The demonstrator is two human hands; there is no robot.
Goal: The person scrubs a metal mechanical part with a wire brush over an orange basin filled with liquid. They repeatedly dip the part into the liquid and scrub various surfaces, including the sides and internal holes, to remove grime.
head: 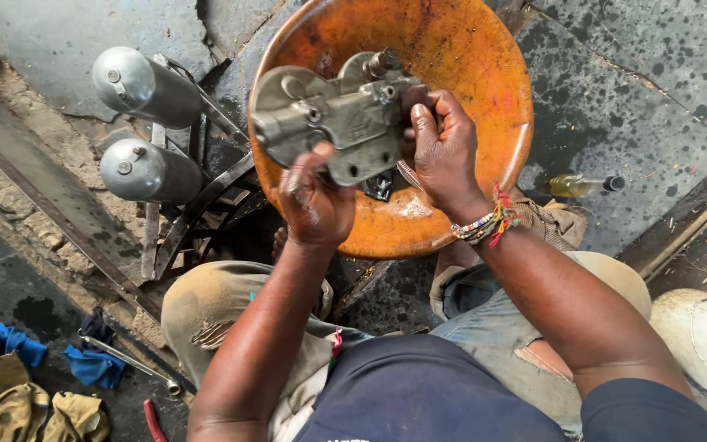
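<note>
Grey cast-metal pump body [333, 115] is clamped in both my grips, left hand [314, 200] underneath, right hand [443, 151] at its right end, over the orange basin [484, 74]; I judge I'm mid-inspection, steady turning next.

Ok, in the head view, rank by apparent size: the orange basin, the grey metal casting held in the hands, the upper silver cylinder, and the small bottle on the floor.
1. Orange basin, largest.
2. Grey metal casting, though it is held nearer the camera.
3. Upper silver cylinder.
4. Small bottle, smallest.
</note>
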